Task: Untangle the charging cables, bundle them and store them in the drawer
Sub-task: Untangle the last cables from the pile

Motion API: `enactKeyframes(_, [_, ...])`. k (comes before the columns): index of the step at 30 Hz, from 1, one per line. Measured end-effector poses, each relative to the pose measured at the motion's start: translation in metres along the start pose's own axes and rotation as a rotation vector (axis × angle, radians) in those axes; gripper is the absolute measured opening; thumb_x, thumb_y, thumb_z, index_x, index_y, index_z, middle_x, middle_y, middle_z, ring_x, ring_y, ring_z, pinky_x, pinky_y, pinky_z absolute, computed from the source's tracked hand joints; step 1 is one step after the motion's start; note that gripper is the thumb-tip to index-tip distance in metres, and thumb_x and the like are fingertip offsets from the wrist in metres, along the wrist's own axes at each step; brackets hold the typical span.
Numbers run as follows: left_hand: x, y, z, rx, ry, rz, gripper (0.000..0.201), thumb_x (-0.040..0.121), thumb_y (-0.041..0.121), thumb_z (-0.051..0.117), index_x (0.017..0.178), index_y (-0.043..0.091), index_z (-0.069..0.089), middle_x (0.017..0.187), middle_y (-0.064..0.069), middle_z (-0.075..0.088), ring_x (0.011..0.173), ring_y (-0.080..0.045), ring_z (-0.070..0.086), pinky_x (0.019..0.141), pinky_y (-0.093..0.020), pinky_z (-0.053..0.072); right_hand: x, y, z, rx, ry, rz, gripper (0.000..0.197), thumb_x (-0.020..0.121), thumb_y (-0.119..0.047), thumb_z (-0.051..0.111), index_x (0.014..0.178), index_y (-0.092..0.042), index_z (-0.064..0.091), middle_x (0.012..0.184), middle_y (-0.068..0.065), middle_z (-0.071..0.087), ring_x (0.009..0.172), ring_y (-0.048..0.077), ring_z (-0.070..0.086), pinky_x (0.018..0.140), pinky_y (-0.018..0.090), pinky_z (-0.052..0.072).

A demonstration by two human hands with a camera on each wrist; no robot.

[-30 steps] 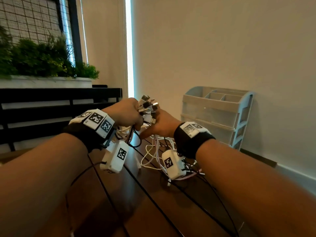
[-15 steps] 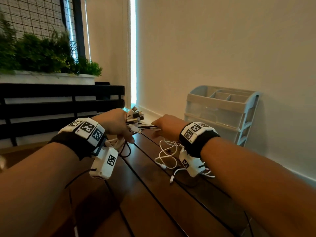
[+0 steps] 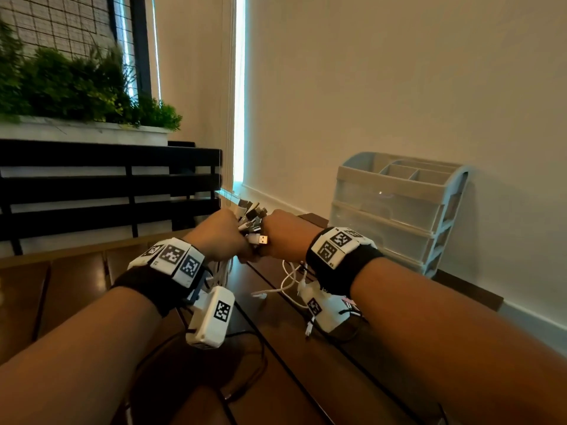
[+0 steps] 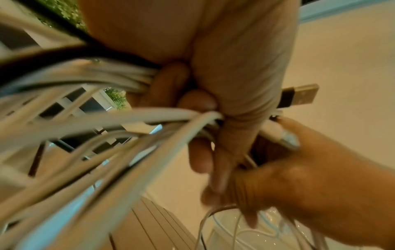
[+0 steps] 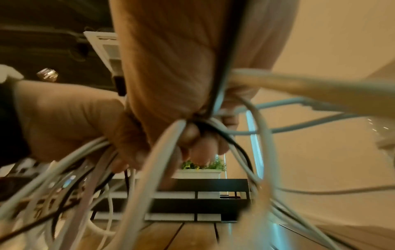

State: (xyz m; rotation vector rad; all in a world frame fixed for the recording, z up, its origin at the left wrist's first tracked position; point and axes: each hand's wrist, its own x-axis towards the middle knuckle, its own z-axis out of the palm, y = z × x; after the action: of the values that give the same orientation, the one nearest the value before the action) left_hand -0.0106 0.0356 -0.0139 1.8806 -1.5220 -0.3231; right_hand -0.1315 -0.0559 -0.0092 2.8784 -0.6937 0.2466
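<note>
A bunch of white and black charging cables, plugs upward, stands between my two fists above the wooden table. My left hand grips the bunch just below the plugs; in the left wrist view its fingers curl round several white cables. My right hand presses against it and grips cable strands too. A silver USB plug pokes out between the fists. Loose white cable loops trail onto the table under my right wrist. The pale blue drawer unit stands shut against the wall, right.
A black slatted bench back and a white planter with green plants stand behind the table on the left. Thin black leads from the wrist cameras run over the tabletop near me. The beige wall is close on the right.
Half a second ago my hands were apart with a cable stretched between them. Now the right hand is back against the left at the bunch of plugs.
</note>
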Motion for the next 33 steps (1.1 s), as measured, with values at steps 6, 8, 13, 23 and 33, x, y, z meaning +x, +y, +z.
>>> enactKeyframes(6, [0.011,-0.007,-0.037,0.053,0.146,-0.031,0.014,0.063,0.006,0.082,0.071,0.004,0.071,0.070,-0.013,0.070,0.065,-0.027,0.066,0.060,-0.033,0.052,-0.026,0.045,0.003,0.108,-0.008,0.198,0.017,0.075,-0.013,0.065,0.091,-0.019,0.061,0.078,-0.001,0.058,0.073,0.019,0.055,0.061,0.026,0.039])
enactKeyframes(8, [0.014,-0.013,-0.055,0.047,0.202,-0.057,0.018,0.061,0.008,0.084,0.072,0.003,0.071,0.076,-0.017,0.071,0.071,-0.031,0.067,0.063,-0.035,0.052,-0.040,0.068,0.003,0.132,-0.011,0.291,0.022,0.076,-0.011,0.063,0.086,-0.029,0.056,0.075,-0.004,0.056,0.076,0.020,0.056,0.064,0.026,0.039])
enactKeyframes(13, [0.014,-0.017,-0.065,0.055,0.223,-0.068,0.020,0.062,0.010,0.085,0.075,0.003,0.071,0.076,-0.015,0.070,0.062,-0.024,0.062,0.057,-0.028,0.045,-0.046,0.096,-0.007,-0.068,0.188,0.381,0.019,0.082,-0.017,0.059,0.080,-0.027,0.043,0.073,-0.004,0.052,0.080,0.027,0.060,0.069,0.031,0.034])
enactKeyframes(23, [0.011,-0.028,-0.077,-0.013,0.335,-0.149,0.023,0.062,0.007,0.087,0.074,0.000,0.069,0.076,-0.017,0.068,0.066,-0.029,0.061,0.059,-0.032,0.046,-0.056,0.110,-0.040,-0.223,-0.070,0.429,0.042,0.081,-0.055,0.065,0.082,-0.014,0.057,0.072,-0.002,0.048,0.080,0.023,0.051,0.062,0.030,0.032])
enactKeyframes(33, [0.013,-0.008,-0.061,0.137,0.219,-0.032,0.024,0.066,0.018,0.085,0.082,0.007,0.070,0.078,-0.011,0.069,0.068,-0.021,0.064,0.057,-0.028,0.046,-0.067,0.085,-0.052,0.441,0.065,0.307,0.104,0.063,-0.048,0.083,0.148,-0.030,0.026,0.148,-0.002,0.038,0.136,0.017,0.036,0.104,0.027,0.030])
